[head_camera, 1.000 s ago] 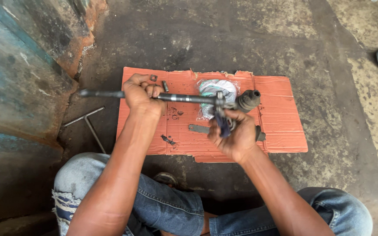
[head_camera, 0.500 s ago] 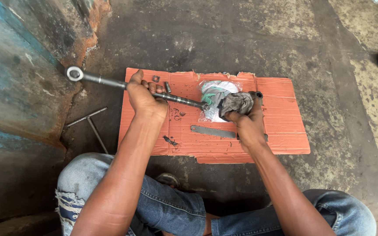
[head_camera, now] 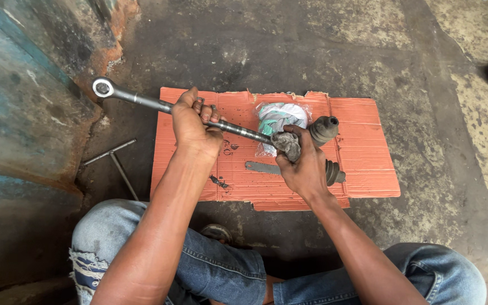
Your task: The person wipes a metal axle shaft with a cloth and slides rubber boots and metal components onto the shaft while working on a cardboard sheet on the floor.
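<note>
Left hand: I see my left hand (head_camera: 192, 123) wrapped in a closed fist around the metal rod (head_camera: 159, 105), gripping it over the cardboard's far left corner.
Right hand: my right hand (head_camera: 303, 164) is pressed shut on a grey rag (head_camera: 285, 142), which is bunched around the rod near the middle of the cardboard.
Metal rod: it runs slanted from a ring end (head_camera: 103, 88) out over the concrete floor (head_camera: 425, 85), beyond the cardboard's left edge, down to my right hand.
Rubber boot: a dark ribbed rubber boot (head_camera: 323, 129) sits just past my right hand, touching it, toward the cardboard's far edge.
Cardboard: an orange cardboard sheet (head_camera: 362, 158) lies flat on the floor and carries the work.
Plastic bag: a clear plastic bag (head_camera: 280, 116) with pale contents lies by the far edge, behind the rod.
Flat blade: a flat grey metal strip (head_camera: 261, 167) lies near the centre, just left of my right hand.
T-shaped tool: a thin T-shaped tool (head_camera: 114, 161) lies on the floor, off the left edge.
Legs: my blue jeans (head_camera: 221, 265) show below the near edge.
</note>
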